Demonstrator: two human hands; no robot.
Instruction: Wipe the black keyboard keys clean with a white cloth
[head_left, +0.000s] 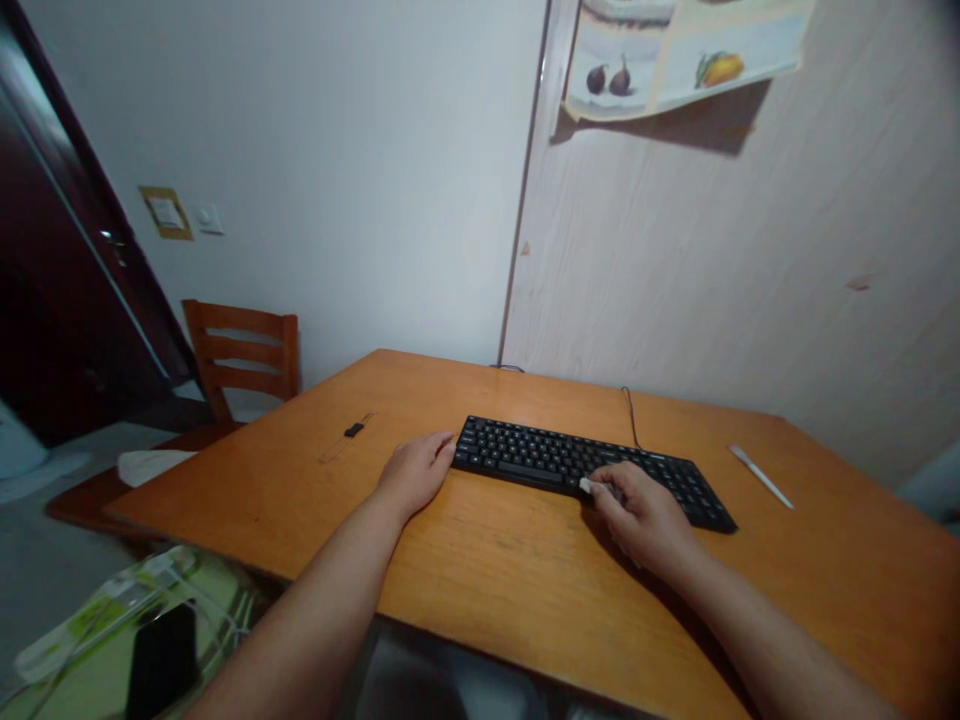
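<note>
A black keyboard [540, 455] lies flat on the wooden table, its long side slightly slanted to me. At its left end, my left hand [417, 472] is closed against the edge, palm down, with fingers together. My right hand [641, 510] hovers over or rests on the keyboard's front edge, right of the space bar. Between its thumb and fingers it pinches a small white piece [586, 485], perhaps folded tissue or cloth; most of it is hidden in the hand. The keys under the right hand are covered from view.
A white-handled brush [761, 477] lies to the right on the table [495, 560]. Left of the keyboard is a small black object with thin wire [354, 430]. The keyboard cable [631, 415] runs back to the wall. A chair [244, 350] and a phone [163, 660] on a green surface are at left.
</note>
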